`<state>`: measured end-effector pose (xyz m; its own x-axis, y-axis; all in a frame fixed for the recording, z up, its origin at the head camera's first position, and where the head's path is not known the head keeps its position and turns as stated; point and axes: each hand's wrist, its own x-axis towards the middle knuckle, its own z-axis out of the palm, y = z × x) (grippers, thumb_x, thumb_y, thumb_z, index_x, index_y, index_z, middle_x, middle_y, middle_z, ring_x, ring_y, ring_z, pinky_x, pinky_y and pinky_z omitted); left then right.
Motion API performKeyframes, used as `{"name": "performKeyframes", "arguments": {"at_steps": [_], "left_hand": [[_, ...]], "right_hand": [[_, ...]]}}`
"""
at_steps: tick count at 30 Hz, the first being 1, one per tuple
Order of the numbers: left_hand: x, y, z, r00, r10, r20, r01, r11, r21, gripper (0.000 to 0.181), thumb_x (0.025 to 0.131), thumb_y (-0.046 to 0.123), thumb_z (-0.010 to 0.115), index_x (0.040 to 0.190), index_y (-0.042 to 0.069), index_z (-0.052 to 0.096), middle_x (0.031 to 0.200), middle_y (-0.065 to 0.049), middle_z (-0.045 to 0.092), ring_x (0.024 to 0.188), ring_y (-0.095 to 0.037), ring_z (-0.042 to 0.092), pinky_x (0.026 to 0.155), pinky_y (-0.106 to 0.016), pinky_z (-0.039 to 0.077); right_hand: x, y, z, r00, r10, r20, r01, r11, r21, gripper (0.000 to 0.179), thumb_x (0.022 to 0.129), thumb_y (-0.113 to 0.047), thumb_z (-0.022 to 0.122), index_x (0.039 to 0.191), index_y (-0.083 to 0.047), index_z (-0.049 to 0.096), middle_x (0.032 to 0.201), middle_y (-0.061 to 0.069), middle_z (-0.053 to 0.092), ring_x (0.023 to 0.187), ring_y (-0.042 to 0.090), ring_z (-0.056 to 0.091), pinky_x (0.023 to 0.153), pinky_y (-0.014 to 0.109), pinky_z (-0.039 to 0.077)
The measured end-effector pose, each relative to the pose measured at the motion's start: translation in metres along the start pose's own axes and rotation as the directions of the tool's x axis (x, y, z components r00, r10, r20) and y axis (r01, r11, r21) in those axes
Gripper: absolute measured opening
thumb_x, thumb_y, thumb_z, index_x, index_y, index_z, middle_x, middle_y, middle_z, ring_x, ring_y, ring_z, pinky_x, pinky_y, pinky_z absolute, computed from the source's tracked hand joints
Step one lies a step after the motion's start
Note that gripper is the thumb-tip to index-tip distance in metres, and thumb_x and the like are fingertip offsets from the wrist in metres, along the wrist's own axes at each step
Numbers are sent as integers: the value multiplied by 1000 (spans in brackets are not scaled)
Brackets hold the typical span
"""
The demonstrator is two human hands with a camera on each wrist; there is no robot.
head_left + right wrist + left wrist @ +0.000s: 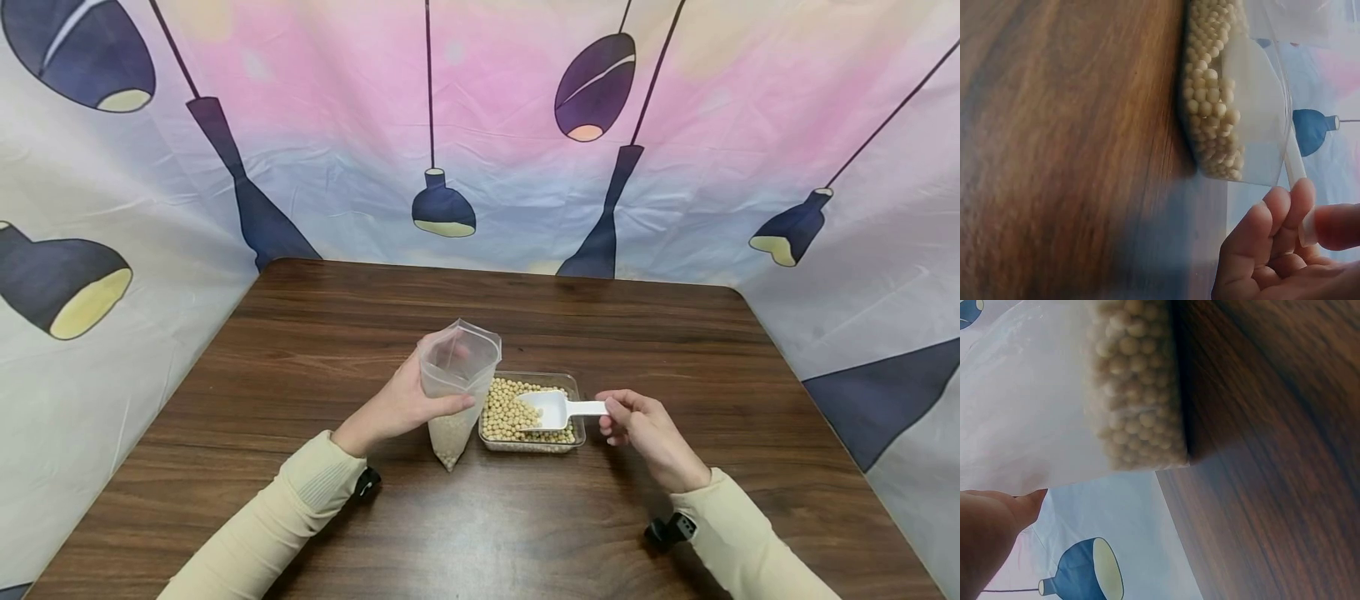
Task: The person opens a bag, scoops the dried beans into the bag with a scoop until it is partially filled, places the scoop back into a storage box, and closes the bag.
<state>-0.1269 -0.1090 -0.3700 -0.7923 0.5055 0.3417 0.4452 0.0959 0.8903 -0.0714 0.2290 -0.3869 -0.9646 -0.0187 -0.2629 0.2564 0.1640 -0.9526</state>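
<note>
My left hand (401,398) grips a clear plastic bag (459,358) around its upper part, thumb in front, with the bag's mouth open at the top. Soybeans (1132,381) fill the bottom of this bag. Just right of it stands a clear rectangular container (531,447) holding more soybeans (504,408). My right hand (651,429) pinches the handle of a white scoop (553,410) between thumb and fingers. The scoop's front edge is down among the beans in the container, a few of them at its lip. In the right wrist view the handle (1294,162) slants over the container's rim.
A dark wood-grain table (360,308) lies under everything. Behind it and at the sides hangs a pastel cloth (337,108) printed with dark lamps. Black wrist devices (367,482) are strapped near both sleeves.
</note>
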Motion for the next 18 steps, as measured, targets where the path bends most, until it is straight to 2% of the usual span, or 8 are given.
{"name": "performKeyframes", "arguments": {"at_steps": [6,12,18], "left_hand": [[0,0,0,1000,-5,-1,5,1000,6,87,78,3,80,149,18,31,127,-14,52,111,-31,54,88,-36,50],[0,0,-1,1000,-14,0,14,999,34,87,79,6,80,149,19,31,128,-12,52,112,-30,53,89,-40,49],[1,0,-1,1000,-17,1,17,1000,24,86,79,6,80,148,19,31,127,-13,52,111,-31,54,88,-39,50]], "right_hand": [[-1,-3,-6,1000,4,13,-5,997,82,34,105,-11,40,128,13,42,78,2,52,70,10,52,64,24,47],[-5,-15,-14,1000,3,25,-6,991,133,40,106,-17,39,134,11,36,82,0,52,75,10,52,71,24,48],[-11,-32,-21,998,-59,16,55,982,180,41,105,-24,44,132,7,38,84,-1,54,78,10,54,74,25,49]]}}
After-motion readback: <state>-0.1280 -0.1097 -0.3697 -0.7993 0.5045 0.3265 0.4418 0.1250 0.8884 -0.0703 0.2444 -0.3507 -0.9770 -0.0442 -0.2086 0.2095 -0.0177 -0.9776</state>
